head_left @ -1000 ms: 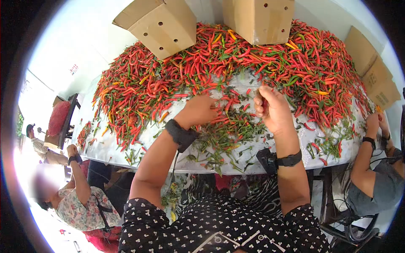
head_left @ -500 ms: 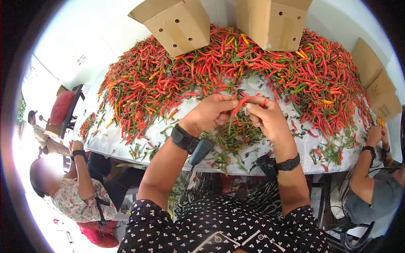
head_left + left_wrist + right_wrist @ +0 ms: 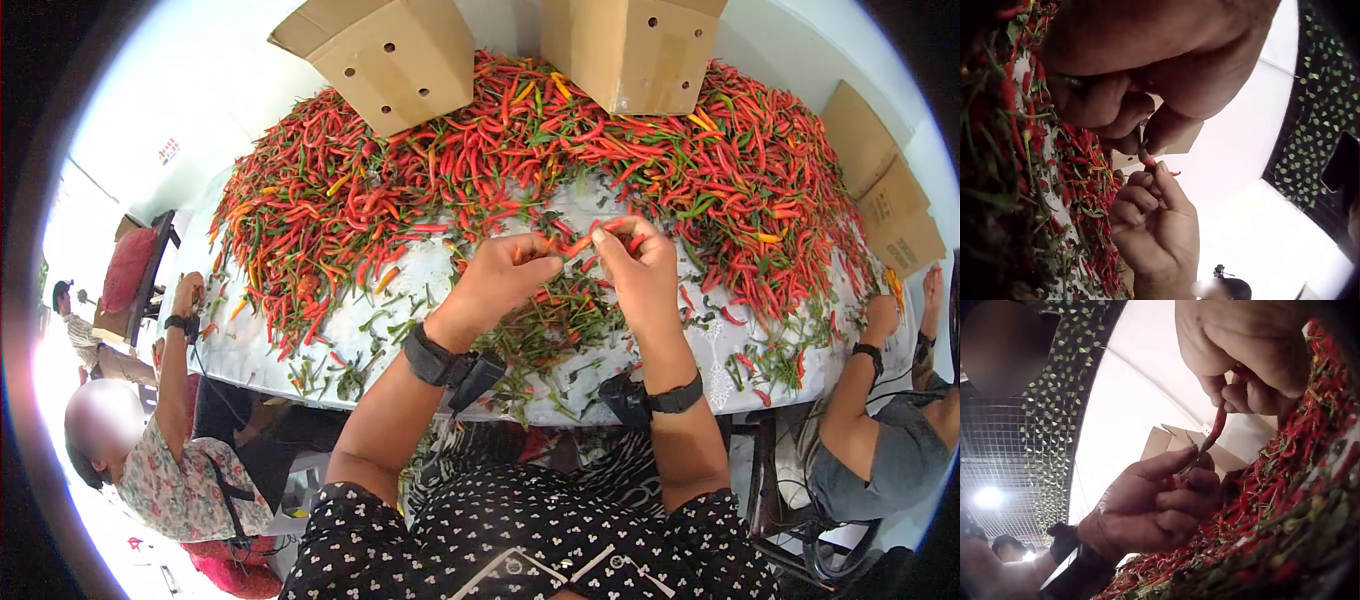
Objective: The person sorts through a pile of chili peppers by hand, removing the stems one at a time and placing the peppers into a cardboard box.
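A red chili pepper is stretched between my two hands above the table. My left hand pinches its green stem end between thumb and finger, with more red showing in the curled fingers. My right hand grips the red body near its other end. Another red piece sits inside the right hand's curled fingers. In the right wrist view the chili hangs slanted, stem toward the left hand. Below both hands lies a heap of green stems mixed with a few red chilies.
A wide bank of red chilies covers the far side of the table. Two cardboard boxes with holes stand tilted at the back. A flattened carton leans at the right. Other people sit at both sides.
My hands came together from apart. The left hand moved from the loose chilies to the chili's stem end, and the chili now spans both hands. The view has shifted slightly.
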The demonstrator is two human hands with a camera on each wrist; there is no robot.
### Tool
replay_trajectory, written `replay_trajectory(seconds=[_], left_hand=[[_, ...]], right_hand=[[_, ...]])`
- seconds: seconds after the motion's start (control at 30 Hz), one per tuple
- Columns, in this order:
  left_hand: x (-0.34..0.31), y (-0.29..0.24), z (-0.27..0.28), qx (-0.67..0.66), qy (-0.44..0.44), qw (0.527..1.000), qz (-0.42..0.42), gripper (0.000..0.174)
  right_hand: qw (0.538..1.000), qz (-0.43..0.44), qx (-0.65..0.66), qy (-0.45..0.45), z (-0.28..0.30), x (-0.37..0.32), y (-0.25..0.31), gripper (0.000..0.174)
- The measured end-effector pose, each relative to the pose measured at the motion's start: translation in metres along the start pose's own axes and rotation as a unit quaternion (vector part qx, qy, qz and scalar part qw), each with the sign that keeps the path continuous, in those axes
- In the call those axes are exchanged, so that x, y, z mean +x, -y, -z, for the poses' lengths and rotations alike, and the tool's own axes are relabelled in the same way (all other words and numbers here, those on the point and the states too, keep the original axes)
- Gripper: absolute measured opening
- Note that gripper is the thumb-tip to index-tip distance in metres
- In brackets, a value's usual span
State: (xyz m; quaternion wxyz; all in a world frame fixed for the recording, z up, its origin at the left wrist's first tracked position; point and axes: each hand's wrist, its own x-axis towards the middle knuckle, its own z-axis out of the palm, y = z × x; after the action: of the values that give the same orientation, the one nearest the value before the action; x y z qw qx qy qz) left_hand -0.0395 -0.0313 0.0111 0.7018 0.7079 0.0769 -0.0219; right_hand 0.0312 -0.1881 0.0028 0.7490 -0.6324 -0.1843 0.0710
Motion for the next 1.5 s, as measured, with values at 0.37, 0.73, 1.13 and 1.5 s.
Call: replay_trajectory(seconds=[0.37, 0.73, 1.13, 1.5], left_hand=[[-0.009, 0.005, -0.008, 0.025, -0.026, 0.992, -0.121, 0.008], [-0.016, -0.004, -0.009, 0.035, 0.053, 0.988, -0.142, 0.006], [0.003, -0.011, 0.009, -0.073, 0.074, 0.995, -0.010, 0.021], [0.028, 0.014, 0.051, -0.349, 0.111, 0.929, -0.047, 0.015]], right_hand=[[0.981, -0.111, 0.072, 0.144, 0.001, -0.002, 0.006, 0.016], [0.924, -0.225, 0.256, 0.173, 0.006, 0.000, -0.003, 0.015], [0.957, -0.181, 0.073, 0.216, 0.001, -0.005, 0.008, 0.026], [0.959, 0.012, -0.211, 0.188, -0.005, 0.001, -0.009, 0.023]])
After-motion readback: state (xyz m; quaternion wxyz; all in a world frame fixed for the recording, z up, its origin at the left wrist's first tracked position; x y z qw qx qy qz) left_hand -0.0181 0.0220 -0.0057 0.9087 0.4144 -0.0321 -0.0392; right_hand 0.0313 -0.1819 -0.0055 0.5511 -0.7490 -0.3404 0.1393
